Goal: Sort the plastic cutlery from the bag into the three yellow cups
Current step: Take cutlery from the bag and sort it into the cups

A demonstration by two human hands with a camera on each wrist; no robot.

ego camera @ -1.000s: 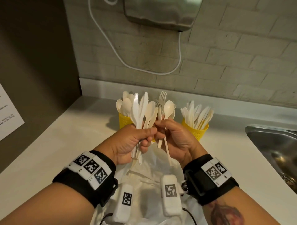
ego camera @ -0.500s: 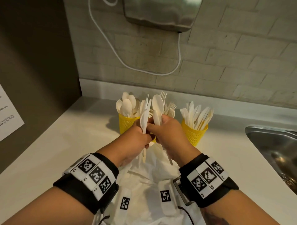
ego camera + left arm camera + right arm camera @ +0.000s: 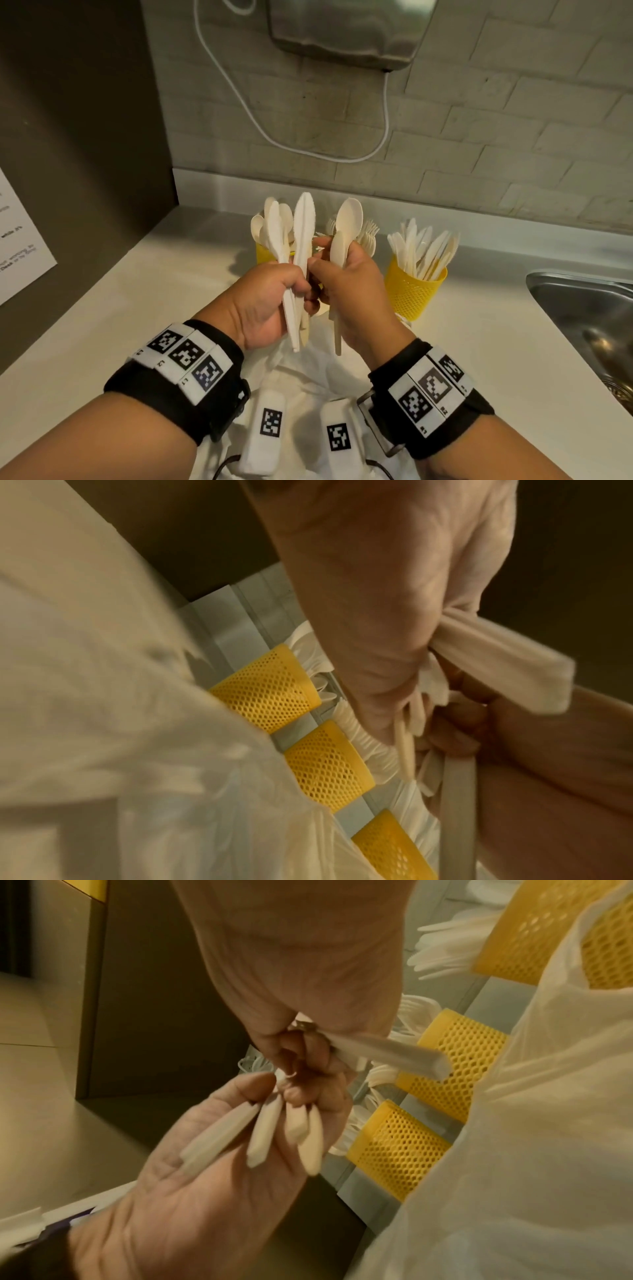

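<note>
Since a moment ago the right hand (image 3: 346, 291) pulled two spoons (image 3: 346, 229) away; left hand (image 3: 270, 301) grips the knives (image 3: 303, 236), maybe more. Cups (image 3: 412, 291) behind, bag (image 3: 308, 370) on the tabletop.

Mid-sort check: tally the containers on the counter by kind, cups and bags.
Yellow cups: 3
White bag: 1
Total: 4
</note>
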